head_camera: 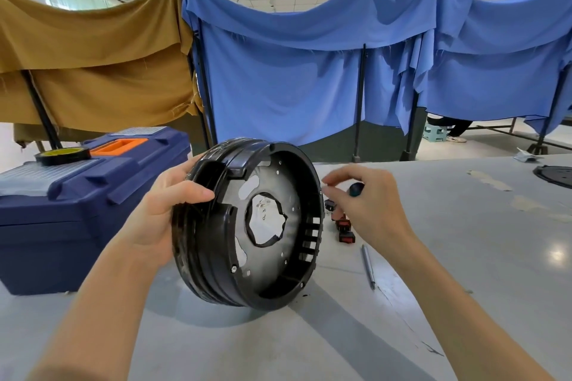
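A black round plastic housing (272, 260), ring-shaped with a jagged hole in its middle, stands tilted on its edge on the grey table (464, 257). My left hand (164, 213) grips its upper left rim, thumb over the edge. My right hand (368, 207) is at the housing's right rim, holding a tool with a dark blue rounded handle end (356, 189); its fingertips are pinched together near the rim. The tool's shaft is hidden by the hand.
A dark blue toolbox (77, 210) with an orange latch and a roll of black tape (63, 155) on top stands at the left. Small red and black switches (343, 227) and a thin metal rod (368, 266) lie right of the housing. A black disc (555, 175) sits far right.
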`<act>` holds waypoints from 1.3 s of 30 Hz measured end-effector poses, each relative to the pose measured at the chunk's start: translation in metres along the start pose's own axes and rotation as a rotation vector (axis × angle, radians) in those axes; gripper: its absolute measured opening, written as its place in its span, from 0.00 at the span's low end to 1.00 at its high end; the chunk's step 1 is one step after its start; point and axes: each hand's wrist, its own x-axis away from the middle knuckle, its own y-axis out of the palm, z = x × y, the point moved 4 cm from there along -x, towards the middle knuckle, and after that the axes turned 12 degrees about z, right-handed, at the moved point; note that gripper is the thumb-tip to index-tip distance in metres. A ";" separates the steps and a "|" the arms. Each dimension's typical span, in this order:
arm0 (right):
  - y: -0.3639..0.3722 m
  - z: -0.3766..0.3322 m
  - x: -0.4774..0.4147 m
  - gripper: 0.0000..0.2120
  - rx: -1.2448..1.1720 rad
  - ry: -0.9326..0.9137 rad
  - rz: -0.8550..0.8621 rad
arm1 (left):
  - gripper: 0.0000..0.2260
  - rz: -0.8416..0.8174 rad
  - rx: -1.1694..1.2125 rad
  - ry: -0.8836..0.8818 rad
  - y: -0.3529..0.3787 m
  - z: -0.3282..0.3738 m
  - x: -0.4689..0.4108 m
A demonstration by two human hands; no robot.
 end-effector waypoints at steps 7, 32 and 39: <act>0.011 -0.050 -0.004 0.04 -0.252 -0.113 0.012 | 0.21 -0.088 -0.006 -0.002 0.004 0.000 -0.006; 0.012 -0.049 -0.014 0.12 -0.197 -0.079 0.071 | 0.33 -0.123 -0.021 -0.053 0.020 0.001 -0.009; 0.010 -0.045 -0.018 0.10 -0.157 -0.081 0.054 | 0.33 -0.123 -0.046 -0.066 0.021 0.001 -0.009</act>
